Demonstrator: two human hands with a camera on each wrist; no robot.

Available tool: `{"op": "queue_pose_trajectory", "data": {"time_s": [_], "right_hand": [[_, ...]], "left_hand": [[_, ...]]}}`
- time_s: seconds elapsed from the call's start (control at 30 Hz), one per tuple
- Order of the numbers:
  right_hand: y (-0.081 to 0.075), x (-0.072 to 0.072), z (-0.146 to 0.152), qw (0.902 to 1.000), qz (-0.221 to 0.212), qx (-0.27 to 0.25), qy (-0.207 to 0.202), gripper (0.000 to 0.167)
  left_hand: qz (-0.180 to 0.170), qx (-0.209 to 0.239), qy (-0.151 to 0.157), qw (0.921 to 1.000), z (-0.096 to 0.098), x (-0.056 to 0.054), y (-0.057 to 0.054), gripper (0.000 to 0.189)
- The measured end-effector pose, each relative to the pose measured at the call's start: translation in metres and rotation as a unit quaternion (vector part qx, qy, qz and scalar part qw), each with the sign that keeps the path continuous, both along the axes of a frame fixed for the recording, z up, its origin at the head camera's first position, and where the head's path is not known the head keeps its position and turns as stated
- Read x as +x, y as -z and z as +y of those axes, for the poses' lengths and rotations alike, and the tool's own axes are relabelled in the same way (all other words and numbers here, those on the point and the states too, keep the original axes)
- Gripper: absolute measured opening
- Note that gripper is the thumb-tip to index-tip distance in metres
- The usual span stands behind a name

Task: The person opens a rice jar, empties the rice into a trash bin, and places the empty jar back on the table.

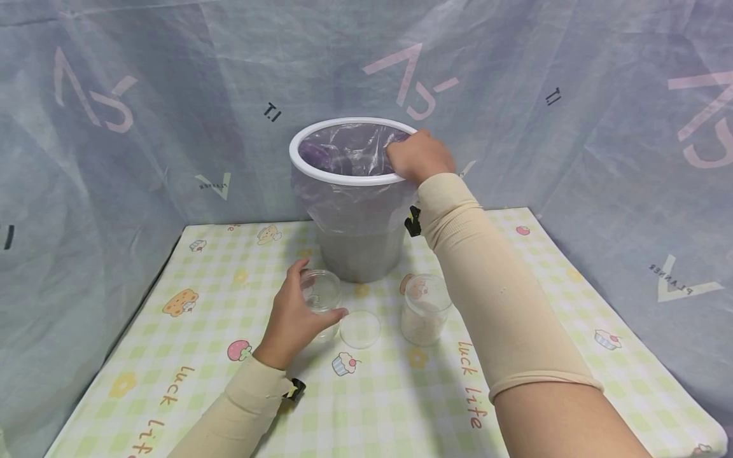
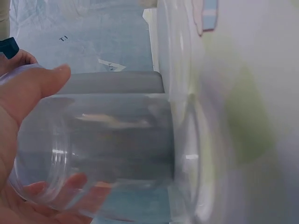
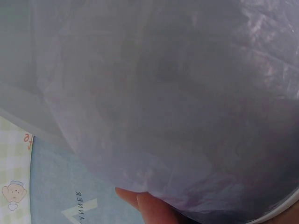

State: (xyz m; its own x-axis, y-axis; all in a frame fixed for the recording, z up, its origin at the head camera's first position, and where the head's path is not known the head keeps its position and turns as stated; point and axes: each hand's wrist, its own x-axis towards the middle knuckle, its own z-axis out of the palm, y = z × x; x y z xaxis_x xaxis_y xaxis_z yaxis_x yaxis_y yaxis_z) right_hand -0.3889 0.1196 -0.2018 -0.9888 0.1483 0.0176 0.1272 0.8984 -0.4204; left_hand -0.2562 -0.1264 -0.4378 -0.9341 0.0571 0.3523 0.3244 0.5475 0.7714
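Head view: our right hand [image 1: 420, 158] gripped the grey bin [image 1: 361, 251] at the right of its white rim [image 1: 342, 178], while our left hand [image 1: 293, 321] cupped a clear jar [image 1: 325, 291] at the near left of it. In our judgement, the hold called for rim and clear liner [image 1: 366, 146] to be taken together, since thin film could have slipped or torn if pulled alone. A steady, level grip seemed wisest; a sharp tug might have tipped the bin toward the second jar [image 1: 425, 312], upright at the near right, or the clear disc [image 1: 360, 329], flat between the jars. On the left, light pressure looked enough, as a smooth wall might have skidded under a squeeze.

Our right arm reached from the near right to the far centre, fingers closed over the rim; the right wrist view showed some fingers [image 3: 159, 210] at the outside of the liner. How firmly they pressed, we could not tell. Our left arm came in low from the near left, thumb to the jar's near right, the other fingers curved widely around its far left, and the jar stood upright on the worktop [image 1: 389, 413].
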Motion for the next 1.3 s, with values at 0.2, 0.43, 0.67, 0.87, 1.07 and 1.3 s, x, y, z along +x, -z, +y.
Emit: {"op": "queue_pose_trajectory", "data": {"time_s": [0.2,0.43,0.67,0.87,1.07,1.3], "right_hand": [[0.001,0.001,0.001,1.0000,-0.005,0.001,0.000,0.089],[0.003,0.001,0.002,1.0000,-0.003,0.000,-0.002,0.090],[0.003,0.001,0.000,1.0000,-0.002,0.006,-0.002,0.089],[0.003,0.003,-0.001,1.0000,-0.001,0.007,-0.001,0.089],[0.002,0.002,-0.001,1.0000,0.001,0.006,-0.001,0.089],[0.001,0.003,-0.001,1.0000,0.004,0.000,0.002,0.090]], "left_hand": [[0.054,-0.034,-0.012,0.9979,0.003,0.000,-0.005,0.111],[0.139,-0.117,-0.037,0.9827,0.005,-0.003,-0.019,0.085],[0.260,-0.128,-0.052,0.9557,0.007,-0.017,-0.066,0.078],[0.312,-0.111,-0.070,0.9409,0.010,-0.039,-0.115,0.078],[0.306,-0.102,-0.058,0.9449,0.016,-0.059,-0.144,0.064],[0.264,-0.135,-0.064,0.9530,0.023,-0.076,-0.157,0.060]]}}
